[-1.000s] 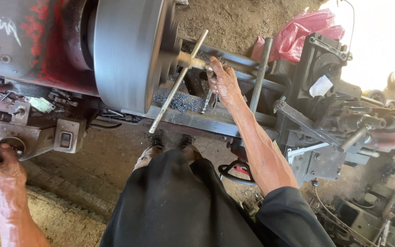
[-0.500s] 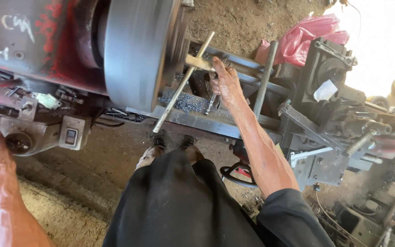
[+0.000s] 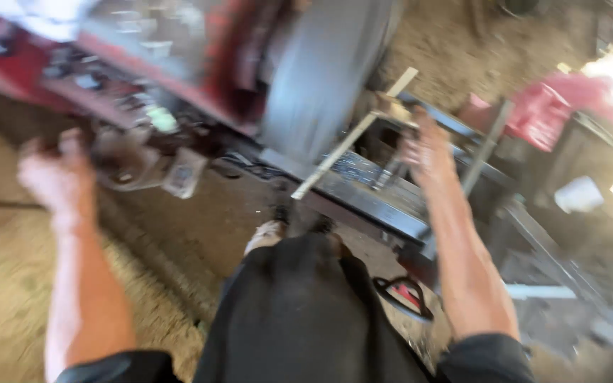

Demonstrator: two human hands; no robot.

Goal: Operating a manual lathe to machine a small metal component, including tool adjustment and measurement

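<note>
1. Grey drum [image 3: 321, 71]: the biggest item, a broad grey wheel on the red and grey machine body [image 3: 143, 42], taken here as the landmark. The picture is blurred, so you cannot tell whether it is turning.

2. Dark metal frame [image 3: 370, 202]: runs below and to the right of the drum, down towards your knees.

3. Dark trousers [image 3: 299, 312]: your legs, below the drum, with one foot showing at the frame's near edge.

4. Red bag [image 3: 548, 106]: well to the right of the drum, behind the frame.

5. Cross-shaped metal wrench [image 3: 352, 138]: just right of the drum's rim, its long bar slanting down and left across the frame.

6. Right hand [image 3: 423, 145]: beside the drum's right edge, reaching to the wrench's hub. Whether your fingers are closed on it or only touching cannot be told through the blur.

7. Left hand [image 3: 54, 174]: well to the left of the drum, fingers loosely curled at a grey bracket [image 3: 140, 167] under the machine body; no firm hold is visible.

8. Red-and-black sandal [image 3: 402, 294]: on the ground below the frame.

Hazards, as a judgement: your right wrist sits close to the drum's rim, so a wrench that slips off its fitting could throw your knuckles against the drum or the frame's edge. Leaning with both arms spread wide leaves you poorly braced on loose soil.
</note>
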